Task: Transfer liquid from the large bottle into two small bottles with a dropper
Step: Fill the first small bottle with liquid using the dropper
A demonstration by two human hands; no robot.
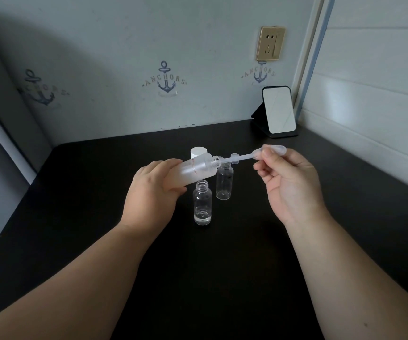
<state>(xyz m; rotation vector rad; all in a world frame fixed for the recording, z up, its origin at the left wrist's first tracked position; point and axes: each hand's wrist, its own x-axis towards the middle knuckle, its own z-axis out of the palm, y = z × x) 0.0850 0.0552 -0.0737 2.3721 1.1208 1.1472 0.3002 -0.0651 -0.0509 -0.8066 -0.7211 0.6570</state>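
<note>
My left hand (pixel 152 190) grips the large frosted bottle (pixel 193 171), tilted with its open neck pointing right. My right hand (pixel 288 177) pinches the bulb of a clear plastic dropper (pixel 247 157), whose thin stem runs left into the bottle's mouth. Two small clear bottles stand upright and uncapped on the black table. The near one (pixel 202 204) has a little clear liquid at its bottom. The far one (pixel 224 181) looks empty and is partly hidden behind the large bottle's neck.
A white cap (pixel 198 152) stands behind the large bottle, and a small clear cap (pixel 234 158) sits behind the dropper stem. A standing mirror (pixel 279 110) occupies the table's back right corner. Walls close in behind and to the right of the table (pixel 210 278).
</note>
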